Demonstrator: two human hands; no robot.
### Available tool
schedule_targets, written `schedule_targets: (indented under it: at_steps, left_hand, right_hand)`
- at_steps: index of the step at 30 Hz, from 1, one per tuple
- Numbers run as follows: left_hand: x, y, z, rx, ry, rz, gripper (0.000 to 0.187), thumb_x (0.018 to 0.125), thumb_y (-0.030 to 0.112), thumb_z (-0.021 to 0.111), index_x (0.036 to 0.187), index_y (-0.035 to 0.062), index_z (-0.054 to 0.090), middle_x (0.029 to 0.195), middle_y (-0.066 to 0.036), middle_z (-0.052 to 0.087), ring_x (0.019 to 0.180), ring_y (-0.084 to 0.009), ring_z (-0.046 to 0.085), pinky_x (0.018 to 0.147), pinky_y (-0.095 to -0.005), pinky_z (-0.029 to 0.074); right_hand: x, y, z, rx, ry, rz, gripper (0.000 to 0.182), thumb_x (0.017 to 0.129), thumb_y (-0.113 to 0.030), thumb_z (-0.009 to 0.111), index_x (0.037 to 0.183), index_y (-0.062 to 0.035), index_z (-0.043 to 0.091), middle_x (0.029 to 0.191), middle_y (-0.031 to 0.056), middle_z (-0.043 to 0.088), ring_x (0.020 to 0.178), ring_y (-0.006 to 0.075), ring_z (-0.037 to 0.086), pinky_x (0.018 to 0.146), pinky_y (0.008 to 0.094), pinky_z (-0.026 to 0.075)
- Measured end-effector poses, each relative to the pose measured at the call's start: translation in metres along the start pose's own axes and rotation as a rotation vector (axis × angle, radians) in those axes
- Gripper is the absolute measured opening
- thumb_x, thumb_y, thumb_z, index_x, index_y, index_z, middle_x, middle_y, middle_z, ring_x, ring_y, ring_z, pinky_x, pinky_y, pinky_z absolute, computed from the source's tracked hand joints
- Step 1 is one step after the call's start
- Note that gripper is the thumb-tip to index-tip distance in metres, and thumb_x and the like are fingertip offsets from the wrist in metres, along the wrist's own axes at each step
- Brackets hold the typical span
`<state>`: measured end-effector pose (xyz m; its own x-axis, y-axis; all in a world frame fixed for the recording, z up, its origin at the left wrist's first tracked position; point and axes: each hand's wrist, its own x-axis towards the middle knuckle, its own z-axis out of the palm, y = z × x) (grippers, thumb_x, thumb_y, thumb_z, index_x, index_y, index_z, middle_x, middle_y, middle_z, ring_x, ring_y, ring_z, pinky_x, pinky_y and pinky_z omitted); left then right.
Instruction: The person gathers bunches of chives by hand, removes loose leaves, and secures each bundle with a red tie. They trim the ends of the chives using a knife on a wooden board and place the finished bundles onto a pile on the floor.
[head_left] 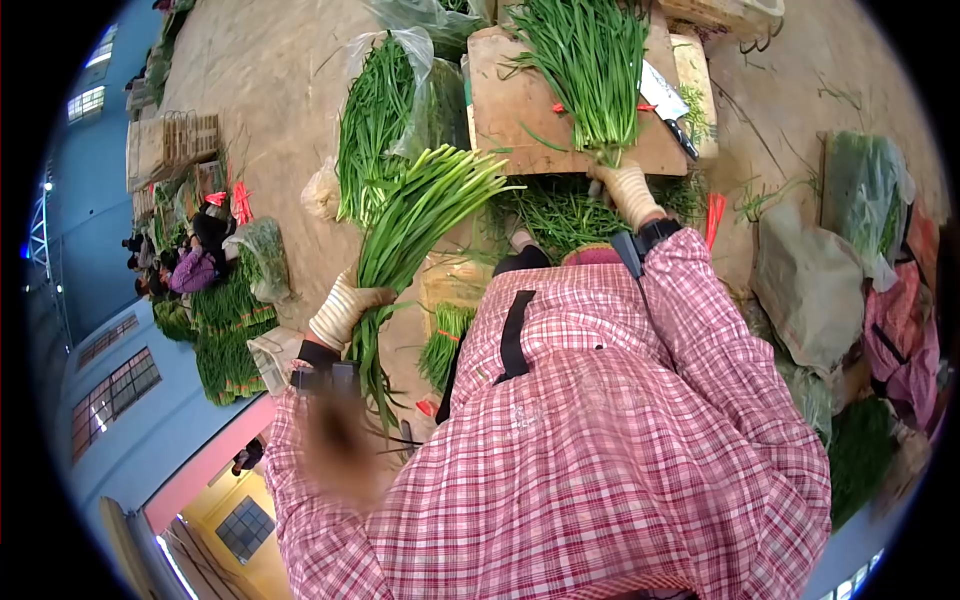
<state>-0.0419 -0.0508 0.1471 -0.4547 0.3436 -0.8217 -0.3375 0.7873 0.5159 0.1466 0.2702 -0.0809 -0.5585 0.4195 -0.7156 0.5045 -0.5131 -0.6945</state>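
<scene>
My left hand (347, 308), in a cream striped glove, is wrapped around a loose bunch of garlic chives (420, 215). The pale stem ends point up and right, and the leaf tips hang down below the hand. My right hand (626, 192), gloved the same way, is at the near edge of a wooden board (505, 105). Its curled fingers pinch the stem ends of a larger pile of chives (590, 70) lying on the board; the fingertips are slightly blurred. A cleaver (660, 95) with a black handle lies right of that pile, beside red ties.
A plastic bag of chives (378, 125) stands left of the board. Trimmed leaves (565, 215) lie below it. A tied bundle (445, 340) sits near my left leg. Sacks (810, 280) stand at right. Other people (200, 250) are among chive bundles at far left.
</scene>
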Motion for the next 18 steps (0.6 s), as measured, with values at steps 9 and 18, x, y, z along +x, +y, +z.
schedule_targets:
  at_steps: [9, 18]
  left_hand:
    - [0.015, -0.003, 0.021, -0.069, -0.070, -0.071, 0.033, 0.079, 0.011, 0.062, 0.111, -0.0006, 0.062, 0.083, -0.003, 0.064, 0.061, -0.0084, 0.055, 0.055, -0.0219, 0.044]
    - [0.010, -0.007, 0.019, -0.098, -0.098, -0.089, 0.034, 0.079, 0.009, 0.062, 0.111, -0.0011, 0.062, 0.078, -0.002, 0.061, 0.059, -0.0092, 0.053, 0.052, -0.0235, 0.042]
  right_hand:
    - [-0.050, -0.005, 0.071, 0.383, -0.510, 0.080, 0.018, 0.083, -0.017, 0.070, 0.094, -0.0046, 0.063, 0.064, 0.0022, 0.058, 0.042, 0.0066, 0.040, 0.039, 0.0237, 0.029]
    - [-0.006, -0.009, 0.038, 0.207, -0.004, 0.030, 0.013, 0.087, -0.017, 0.059, 0.086, -0.0047, 0.061, 0.062, 0.0062, 0.060, 0.041, 0.0134, 0.047, 0.036, 0.0294, 0.035]
